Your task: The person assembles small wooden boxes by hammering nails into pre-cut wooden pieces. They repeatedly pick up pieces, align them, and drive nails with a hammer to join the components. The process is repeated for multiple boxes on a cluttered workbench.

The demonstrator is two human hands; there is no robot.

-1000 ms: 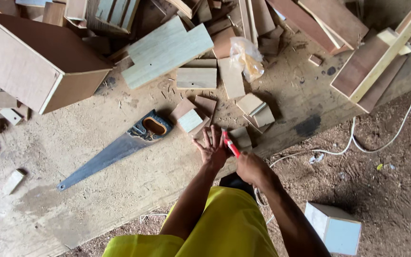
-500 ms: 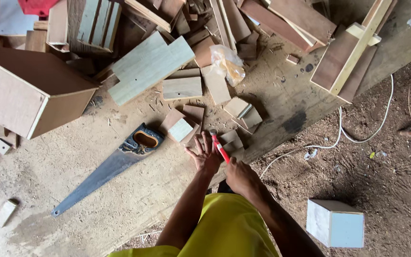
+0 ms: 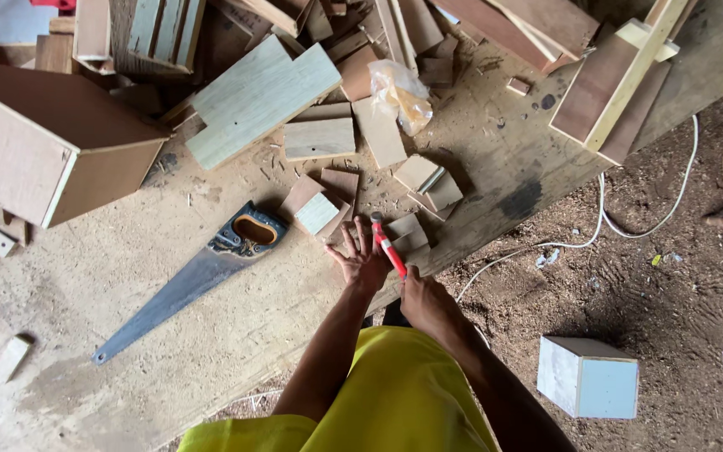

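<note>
We press our left hand (image 3: 361, 261) flat on the dusty worktop (image 3: 236, 335), fingers spread wide, just beside a small pale wood block (image 3: 318, 213) and other offcuts. Our right hand (image 3: 427, 301) is closed around a red pencil (image 3: 387, 244), whose tip points up toward a wood scrap (image 3: 407, 233) near the worktop's edge. A handsaw (image 3: 194, 280) lies to the left of the spread hand, and a white box (image 3: 587, 387) sits on the dirt floor (image 3: 671, 285).
</note>
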